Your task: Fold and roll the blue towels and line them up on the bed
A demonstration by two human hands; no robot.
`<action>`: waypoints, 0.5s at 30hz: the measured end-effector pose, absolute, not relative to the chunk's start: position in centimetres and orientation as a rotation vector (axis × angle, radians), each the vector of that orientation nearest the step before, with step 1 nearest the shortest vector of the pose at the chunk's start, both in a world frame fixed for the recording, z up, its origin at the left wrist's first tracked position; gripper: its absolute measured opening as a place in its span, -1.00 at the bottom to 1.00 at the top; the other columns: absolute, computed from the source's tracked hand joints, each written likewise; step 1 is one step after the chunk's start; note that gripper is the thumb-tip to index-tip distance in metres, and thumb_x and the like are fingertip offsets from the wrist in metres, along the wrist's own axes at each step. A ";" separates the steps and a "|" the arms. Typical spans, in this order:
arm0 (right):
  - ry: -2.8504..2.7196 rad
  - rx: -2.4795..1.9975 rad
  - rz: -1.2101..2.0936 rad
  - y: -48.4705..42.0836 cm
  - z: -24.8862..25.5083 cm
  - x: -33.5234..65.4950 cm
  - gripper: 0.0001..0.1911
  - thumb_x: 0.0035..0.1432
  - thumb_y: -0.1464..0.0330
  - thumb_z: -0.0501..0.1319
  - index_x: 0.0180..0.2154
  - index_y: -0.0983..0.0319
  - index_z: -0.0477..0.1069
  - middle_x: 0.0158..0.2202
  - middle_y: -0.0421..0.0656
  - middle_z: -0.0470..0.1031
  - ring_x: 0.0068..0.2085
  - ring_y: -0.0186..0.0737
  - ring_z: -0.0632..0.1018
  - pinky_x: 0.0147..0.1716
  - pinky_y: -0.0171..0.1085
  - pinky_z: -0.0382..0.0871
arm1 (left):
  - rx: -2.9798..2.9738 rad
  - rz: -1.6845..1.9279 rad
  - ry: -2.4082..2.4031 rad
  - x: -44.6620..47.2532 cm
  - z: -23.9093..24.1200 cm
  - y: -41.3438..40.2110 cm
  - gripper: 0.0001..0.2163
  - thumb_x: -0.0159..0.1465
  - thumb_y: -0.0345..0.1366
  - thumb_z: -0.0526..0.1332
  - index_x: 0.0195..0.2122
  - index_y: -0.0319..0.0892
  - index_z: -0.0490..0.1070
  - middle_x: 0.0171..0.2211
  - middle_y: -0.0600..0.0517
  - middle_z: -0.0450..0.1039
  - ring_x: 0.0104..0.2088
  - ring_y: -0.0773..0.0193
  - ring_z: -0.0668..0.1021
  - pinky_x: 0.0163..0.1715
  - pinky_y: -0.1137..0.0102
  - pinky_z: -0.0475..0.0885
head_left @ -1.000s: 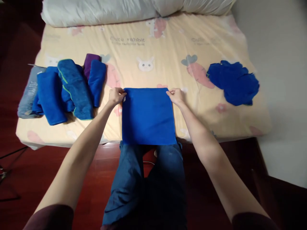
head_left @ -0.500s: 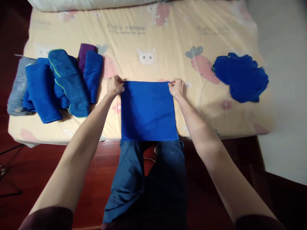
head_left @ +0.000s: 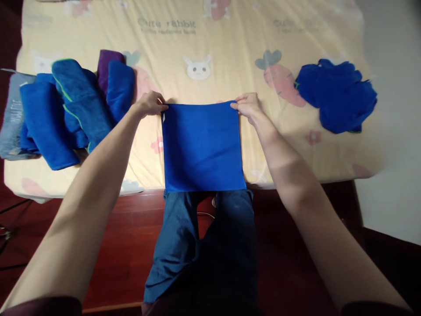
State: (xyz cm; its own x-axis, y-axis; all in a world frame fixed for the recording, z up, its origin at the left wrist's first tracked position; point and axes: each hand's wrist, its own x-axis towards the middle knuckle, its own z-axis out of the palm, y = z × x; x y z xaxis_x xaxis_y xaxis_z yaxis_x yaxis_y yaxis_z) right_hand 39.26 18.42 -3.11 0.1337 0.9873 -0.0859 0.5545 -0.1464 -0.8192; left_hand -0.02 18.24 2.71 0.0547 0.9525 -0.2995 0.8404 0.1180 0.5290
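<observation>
A square blue towel (head_left: 202,147) is spread at the front edge of the bed, its near edge by my knees. My left hand (head_left: 151,104) pinches its far left corner, where a small white tag shows just below. The far right corner is pinched between the fingers of my right hand (head_left: 247,106). Between the two hands the far edge is stretched and sags slightly in the middle. The cloth looks smooth, with faint creases across its lower half.
Folded towels lie at the left: a grey one (head_left: 16,116), a blue one (head_left: 48,125), a green-edged one (head_left: 80,103) and a purple one (head_left: 105,66). A crumpled blue cloth heap (head_left: 342,96) sits at the right on the patterned bedsheet (head_left: 223,57). A wall (head_left: 391,131) borders the right side.
Both hands have moved slightly away from me and a little apart, still on the corners, drawing the towel's far edge with them. The camera view has shifted slightly.
</observation>
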 end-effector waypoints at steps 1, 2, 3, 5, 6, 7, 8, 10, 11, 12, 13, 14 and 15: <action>-1.499 -1.825 0.830 18.5 -2.7 39.2 -0.67 0.32 0.19 0.32 -0.07 0.34 0.48 -0.21 -0.04 0.56 -0.12 -0.10 0.62 -0.04 -0.01 0.59 | 1.750 0.287 1.832 0.4 2.8 18.3 -0.80 0.31 -0.31 0.36 -0.12 -0.31 0.47 -0.26 -0.01 0.55 -0.10 0.21 0.58 0.13 0.13 0.47; -1.523 -1.873 0.786 18.4 -2.1 39.1 -0.64 0.39 0.19 0.25 -0.01 0.37 0.46 -0.13 0.02 0.56 -0.06 -0.09 0.61 0.02 -0.01 0.55 | 1.760 0.363 1.865 0.9 2.8 18.3 -0.77 0.35 -0.30 0.34 -0.06 -0.32 0.44 -0.20 -0.02 0.56 -0.08 0.23 0.56 0.16 0.12 0.45; -1.560 -1.921 0.743 18.2 -1.5 38.9 -0.61 0.45 0.19 0.18 0.05 0.41 0.42 -0.05 0.09 0.54 0.02 -0.06 0.59 0.10 0.01 0.50 | 1.772 0.454 1.894 1.6 2.7 18.3 -0.74 0.37 -0.26 0.32 -0.01 -0.31 0.40 -0.13 -0.03 0.56 -0.05 0.23 0.54 0.20 0.11 0.42; -1.664 -1.974 0.622 17.4 -0.2 37.8 -0.55 0.53 0.21 0.05 0.16 0.48 0.33 0.12 0.24 0.46 0.21 0.04 0.48 0.27 0.07 0.32 | 1.830 0.636 1.916 3.3 2.4 17.7 -0.66 0.40 -0.16 0.27 0.08 -0.25 0.35 0.03 -0.06 0.54 0.11 0.15 0.47 0.29 0.03 0.33; -1.735 -1.965 0.546 16.6 0.4 36.8 -0.53 0.55 0.23 0.02 0.22 0.50 0.28 0.22 0.29 0.39 0.30 0.10 0.39 0.34 0.12 0.20 | 1.884 0.702 1.898 4.4 2.2 17.2 -0.63 0.41 -0.11 0.24 0.13 -0.21 0.33 0.13 -0.08 0.49 0.22 0.09 0.40 0.35 -0.03 0.25; -1.814 -1.939 0.467 15.7 0.8 35.7 -0.52 0.56 0.26 0.01 0.28 0.50 0.23 0.31 0.30 0.29 0.38 0.16 0.29 0.39 0.18 0.10 | 1.954 0.747 1.857 5.6 1.9 16.4 -0.59 0.41 -0.07 0.20 0.17 -0.18 0.32 0.23 -0.08 0.42 0.33 0.05 0.30 0.40 -0.07 0.13; -1.902 -1.900 0.395 14.6 1.1 34.4 -0.50 0.55 0.28 0.01 0.34 0.47 0.18 0.40 0.26 0.18 0.44 0.21 0.18 0.42 0.22 0.00 | 2.031 0.767 1.790 6.7 1.5 15.5 -0.56 0.41 -0.02 0.16 0.22 -0.15 0.32 0.32 -0.06 0.34 0.43 0.03 0.17 0.45 -0.07 0.01; -2.103 -1.789 0.348 12.4 0.8 31.9 -0.44 0.52 0.29 0.03 0.43 0.36 0.10 0.52 0.10 -0.01 0.51 0.19 0.02 0.47 0.23 -0.13 | 2.166 0.728 1.608 8.8 0.4 13.6 -0.46 0.40 0.06 0.10 0.29 -0.14 0.31 0.43 -0.05 0.20 0.52 0.02 -0.02 0.50 -0.04 -0.18; -2.196 -1.728 0.375 11.4 0.4 31.0 -0.41 0.51 0.27 0.03 0.46 0.32 0.07 0.54 0.02 -0.06 0.52 0.15 -0.02 0.49 0.21 -0.18 | 2.206 0.687 1.529 9.5 -0.3 12.8 -0.40 0.39 0.09 0.08 0.32 -0.17 0.30 0.45 -0.08 0.17 0.53 0.00 -0.06 0.51 -0.03 -0.22; -2.266 -1.676 0.415 10.7 -0.3 30.5 -0.38 0.51 0.23 0.02 0.47 0.28 0.06 0.54 -0.02 -0.07 0.53 0.10 -0.04 0.51 0.19 -0.22 | 2.222 0.652 1.481 9.9 -1.0 12.1 -0.35 0.38 0.13 0.07 0.35 -0.20 0.28 0.46 -0.12 0.14 0.53 -0.03 -0.07 0.51 -0.03 -0.23; -2.306 -1.641 0.456 10.3 -1.0 30.4 -0.35 0.50 0.19 0.01 0.48 0.27 0.04 0.54 -0.04 -0.06 0.54 0.07 -0.04 0.52 0.17 -0.26 | 2.217 0.629 1.471 9.9 -1.7 11.8 -0.31 0.37 0.15 0.05 0.38 -0.22 0.25 0.48 -0.15 0.11 0.54 -0.05 -0.07 0.50 -0.04 -0.24; -2.315 -1.628 0.488 10.2 -1.8 30.8 -0.33 0.50 0.14 -0.01 0.49 0.27 0.03 0.54 -0.03 -0.06 0.54 0.05 -0.05 0.52 0.17 -0.29 | 2.191 0.621 1.498 9.6 -2.3 11.7 -0.28 0.37 0.17 0.04 0.41 -0.23 0.22 0.49 -0.16 0.08 0.54 -0.06 -0.07 0.50 -0.04 -0.24; -2.294 -1.642 0.508 10.5 -2.5 31.7 -0.31 0.50 0.10 -0.04 0.50 0.28 0.02 0.54 -0.03 -0.05 0.55 0.04 -0.06 0.52 0.18 -0.32 | 2.148 0.620 1.549 9.0 -2.8 11.9 -0.26 0.38 0.18 0.03 0.43 -0.22 0.19 0.50 -0.15 0.05 0.54 -0.05 -0.07 0.51 -0.03 -0.26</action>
